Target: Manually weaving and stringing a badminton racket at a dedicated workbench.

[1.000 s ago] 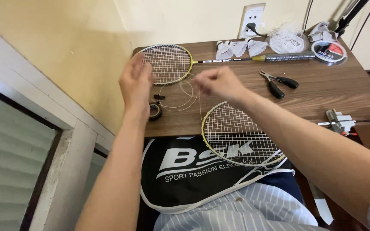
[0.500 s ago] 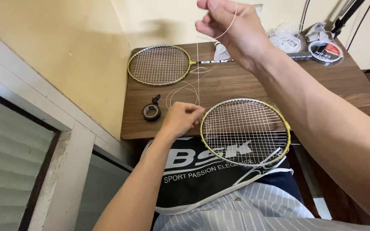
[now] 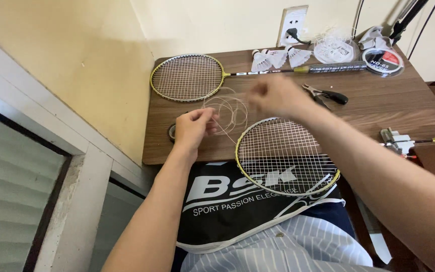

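A yellow-rimmed badminton racket head (image 3: 287, 155) lies at the front edge of the wooden table (image 3: 378, 113), overhanging a black racket cover (image 3: 227, 201) on my lap. Thin white racket string (image 3: 227, 111) loops over the table between my hands. My left hand (image 3: 193, 127) pinches the string just left of the racket rim. My right hand (image 3: 277, 95), blurred, is closed on the string above the racket's top edge. A roll of dark tape (image 3: 172, 132) is partly hidden behind my left hand.
A second yellow racket (image 3: 188, 77) lies at the back left, its shaft running right. Shuttlecocks (image 3: 277, 57), a tangle of white string (image 3: 334, 48), a string reel (image 3: 384, 60), pliers (image 3: 328, 94) and a metal clamp (image 3: 396, 139) sit on the table. A wall socket (image 3: 293, 24) is behind.
My right hand dropped from high above the table to just over the near racket's top. My left hand moved slightly up and left, and the string now lies in loose loops.
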